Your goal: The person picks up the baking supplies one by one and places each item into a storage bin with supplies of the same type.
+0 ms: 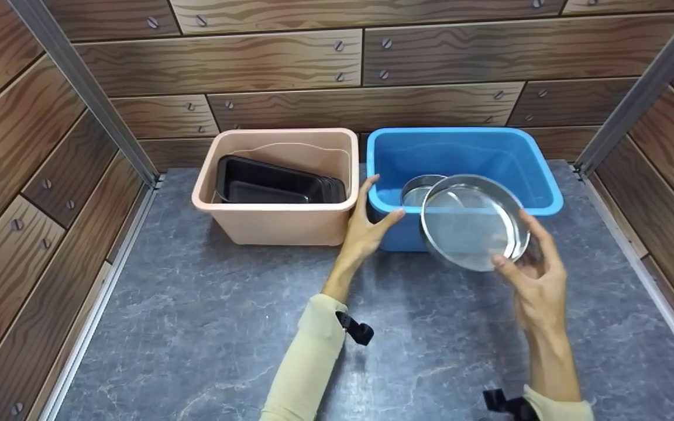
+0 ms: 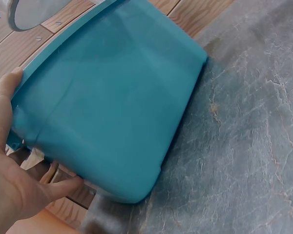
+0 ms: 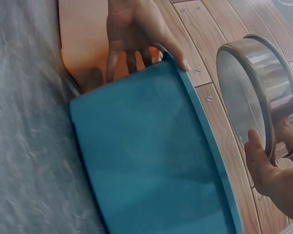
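Observation:
My right hand [image 1: 542, 286] holds a round metal sieve [image 1: 471, 228] by its rim, tilted, above the front edge of the blue bin [image 1: 466, 135]. Fine mesh fills the sieve [image 3: 239, 92] in the right wrist view, with the thumb and fingers on its metal band. My left hand [image 1: 366, 231] grips the blue bin's left front corner, thumb at the rim and fingers along the side, as the left wrist view also shows. Inside the blue bin lies another round metal piece [image 1: 416, 190], partly hidden behind the held sieve.
A beige bin [image 1: 284, 225] stands just left of the blue one and contains several nested black loaf pans [image 1: 267, 178]. Both bins stand on a grey marbled surface [image 1: 208, 327], before a wood-patterned wall [image 1: 290, 64]. Metal posts [image 1: 91, 88] frame the corners.

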`<action>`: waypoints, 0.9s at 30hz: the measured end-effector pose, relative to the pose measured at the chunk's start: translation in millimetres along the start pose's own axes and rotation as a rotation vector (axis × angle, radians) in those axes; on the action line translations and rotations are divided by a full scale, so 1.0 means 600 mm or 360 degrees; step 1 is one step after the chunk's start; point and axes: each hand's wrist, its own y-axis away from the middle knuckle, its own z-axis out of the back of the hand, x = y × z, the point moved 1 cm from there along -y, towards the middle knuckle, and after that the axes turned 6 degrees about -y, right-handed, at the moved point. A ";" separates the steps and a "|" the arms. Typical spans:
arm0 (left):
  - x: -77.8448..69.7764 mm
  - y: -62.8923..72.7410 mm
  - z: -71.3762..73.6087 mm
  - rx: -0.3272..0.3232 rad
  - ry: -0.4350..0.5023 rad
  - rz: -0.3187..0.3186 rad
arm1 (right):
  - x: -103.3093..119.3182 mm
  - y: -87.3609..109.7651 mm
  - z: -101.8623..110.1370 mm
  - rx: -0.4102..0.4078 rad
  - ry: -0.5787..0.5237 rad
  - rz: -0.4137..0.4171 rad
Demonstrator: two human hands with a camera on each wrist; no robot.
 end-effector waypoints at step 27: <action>0.002 -0.001 0.000 0.0019 0.0007 0.0006 | -0.002 -0.101 0.008 -0.0235 0.0146 0.0081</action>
